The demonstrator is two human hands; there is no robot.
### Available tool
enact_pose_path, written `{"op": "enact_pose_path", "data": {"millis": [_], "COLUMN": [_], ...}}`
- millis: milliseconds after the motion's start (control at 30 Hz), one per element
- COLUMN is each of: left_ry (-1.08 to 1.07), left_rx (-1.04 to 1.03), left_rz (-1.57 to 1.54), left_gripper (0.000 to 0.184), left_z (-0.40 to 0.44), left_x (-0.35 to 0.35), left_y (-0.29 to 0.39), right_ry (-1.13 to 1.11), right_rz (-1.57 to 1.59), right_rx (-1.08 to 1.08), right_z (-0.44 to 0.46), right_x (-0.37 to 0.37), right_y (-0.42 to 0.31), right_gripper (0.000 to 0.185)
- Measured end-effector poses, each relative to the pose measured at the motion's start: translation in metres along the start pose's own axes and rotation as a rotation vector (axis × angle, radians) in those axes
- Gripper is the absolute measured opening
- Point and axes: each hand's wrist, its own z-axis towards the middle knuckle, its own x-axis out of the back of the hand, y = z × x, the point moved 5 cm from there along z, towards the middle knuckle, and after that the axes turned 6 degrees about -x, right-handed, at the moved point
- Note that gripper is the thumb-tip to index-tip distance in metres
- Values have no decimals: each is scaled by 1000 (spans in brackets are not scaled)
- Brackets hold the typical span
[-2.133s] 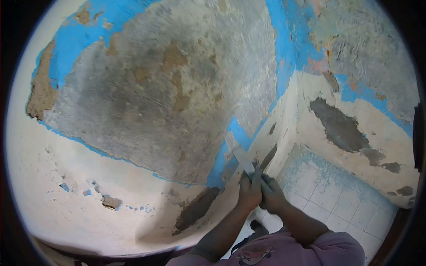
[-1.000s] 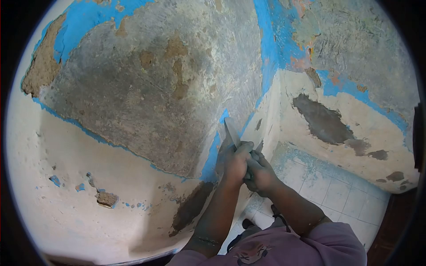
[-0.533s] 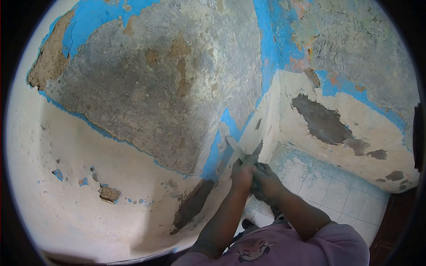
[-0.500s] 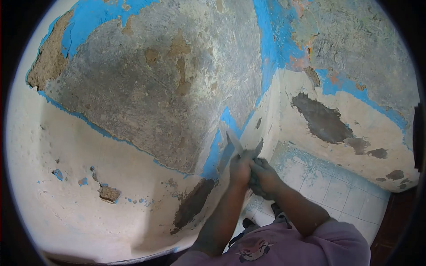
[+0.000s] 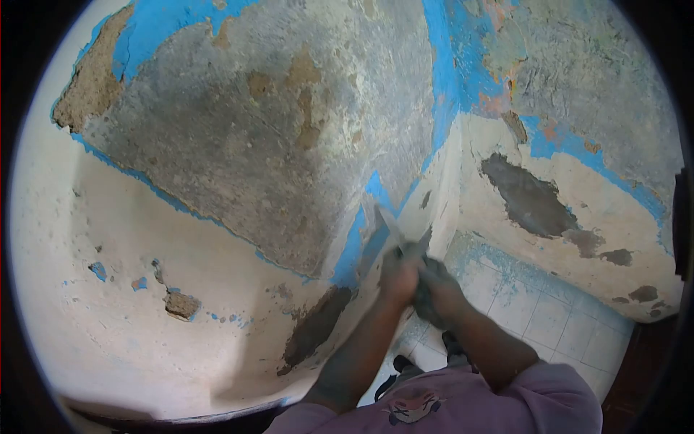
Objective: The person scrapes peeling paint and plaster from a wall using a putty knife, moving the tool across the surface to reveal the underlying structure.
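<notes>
My left hand [image 5: 397, 276] and my right hand [image 5: 439, 289] are close together in front of my body, near the wall corner, both with fingers closed. A putty knife [image 5: 390, 223] with a flat, pale grey blade sticks up and to the left from between them. Its handle is hidden by my fingers. Beside it, a darker pointed shape [image 5: 425, 239] rises to the right above my right hand; whether it is a second blade or a mark on the wall, I cannot tell. Behind the blade lies a strip of blue paint [image 5: 350, 249] and smooth grey filler.
The left wall [image 5: 238, 145] has rough grey plaster with peeling blue paint above a cream lower band. Dark damp-looking patches [image 5: 318, 325] mark it. The right wall carries a large grey patch [image 5: 531, 195]. White floor tiles [image 5: 506, 296] and my feet show below.
The view has shifted slightly, and the walls appear a little farther right. My hands stay together around the putty knife, turned slightly and blurred by motion.
</notes>
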Motion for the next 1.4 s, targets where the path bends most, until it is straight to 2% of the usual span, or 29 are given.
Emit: {"op": "enact_pose_path", "data": {"millis": [33, 100, 133, 167, 200, 267, 333, 400, 433, 500, 567, 633, 667, 700, 767, 900, 967, 1033, 1100, 1167, 1233, 1267, 1300, 1367, 1400], "left_ry": [1, 60, 8, 9, 4, 21, -5, 14, 34, 17, 4, -5, 36, 36, -60, -61, 36, 70, -24, 4, 50, 26, 24, -41, -43], "left_rx": [-15, 134, 3, 16, 58, 129, 87, 114, 146, 133, 120, 18, 52, 55, 213, 146, 90, 114, 99, 114, 25, 8, 2, 25, 49], "left_rz": [-1, -135, -102, -107, -197, -286, -297, -198, -99, -119, -132, -113, -333, -326, -259, -180, -361, -271, -228, -143, -145, -263, -255, -382, -437], "left_gripper": [21, 21, 21, 21, 18, 15, 16, 17, 19, 18, 17, 18, 17, 17, 26, 25, 18, 20, 23, 23, 15, 15, 15, 17, 18], "left_z": [5, 8, 9, 10, 10, -4, -14, 12, 18, 19, 16, -3, -9, -3, 11, 13, -7, 6, 25, 24, 6, -4, 5, 21, 24], "left_x": [1, 7, 6, 3, 0, 0, -2, 7, 11, 4, 2, -1, -6, -3, 2, -7, -7, 0, -3, -5, -7, -11, -8, -4, -10], "left_y": [-7, -23, 7, 7, 4, -8, -11, -9, -7, 12, 13, -2, -2, 8, 20, 4, 0, 7, 14, 10, 1, 4, -3, -26, -10], "right_ry": [-18, -34, -86, -138, -68, -79, -102, -14, -11, -78, -67, -13, -19, -32, -54, -57, -88, -131, -72, -102, -34, -51, -57, -124, -109], "right_rz": [-16, -17, -27, -46, -15, -28, -37, -679, -682, -26, -46, -88, -89, -83, -86, -94, -118, -170, -60, -60, -208, -140, -135, -415, -482], "right_rx": [-39, -83, -114, -138, -127, -111, -63, 868, 861, -30, -13, 4, 12, -3, -49, -37, 6, -41, -61, -32, 81, -20, -15, 80, 42], "right_z": [-2, 7, 12, 15, 14, 6, 24, 61, 44, 31, 10, -1, 5, 13, 21, 13, 13, 25, 30, 25, 20, 10, 18, 35, 36], "right_x": [8, 10, 4, -1, 0, 5, 18, 39, 20, -7, -7, 4, 2, -1, -5, 3, 12, 7, -2, -2, 16, 17, 19, 20, 17], "right_y": [9, 10, 6, 4, 5, 14, 30, 38, 18, -8, -7, 6, 0, -4, -5, -3, 12, 6, -13, -16, -3, 2, 0, -5, -12], "right_gripper": [24, 21, 21, 20, 21, 19, 18, 21, 21, 23, 24, 23, 23, 22, 19, 32, 19, 21, 22, 23, 19, 19, 19, 22, 23]}}
